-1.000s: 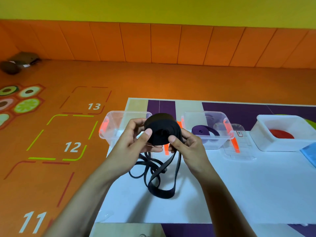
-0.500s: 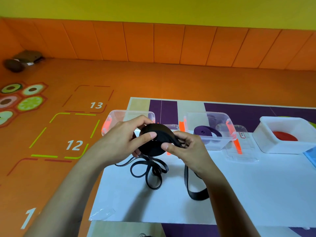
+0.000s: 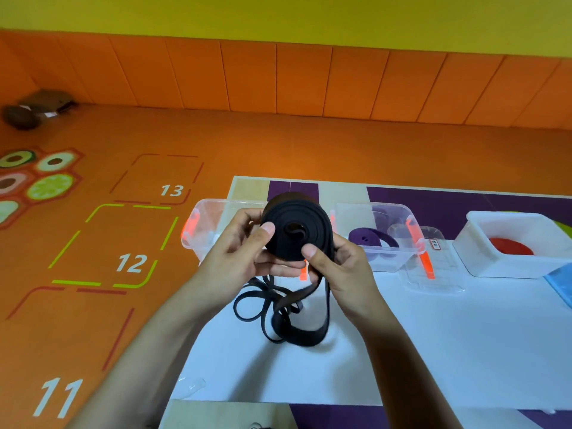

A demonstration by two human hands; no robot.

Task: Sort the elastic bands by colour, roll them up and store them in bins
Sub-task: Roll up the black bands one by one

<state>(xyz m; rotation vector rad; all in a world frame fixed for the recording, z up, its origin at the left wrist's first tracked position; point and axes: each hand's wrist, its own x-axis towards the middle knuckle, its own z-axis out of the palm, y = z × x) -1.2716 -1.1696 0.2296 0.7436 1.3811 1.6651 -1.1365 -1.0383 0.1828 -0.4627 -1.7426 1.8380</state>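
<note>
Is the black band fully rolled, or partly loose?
Partly rolled: the left hand and right hand hold a black coil, while a loose tail hangs to the white mat.

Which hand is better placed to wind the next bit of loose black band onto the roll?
Right, probably. The loose tail leaves the black roll beside the right hand and hangs past its fingers, while the left hand grips the roll, thumb on its face.

The white sheet (image 3: 448,351) lies open near right. Loose black band loops (image 3: 306,337) sprawl mid-sheet; left clear bin (image 3: 201,243), purple-band bin (image 3: 393,261) and white bin (image 3: 483,261) wall its far edge.
</note>
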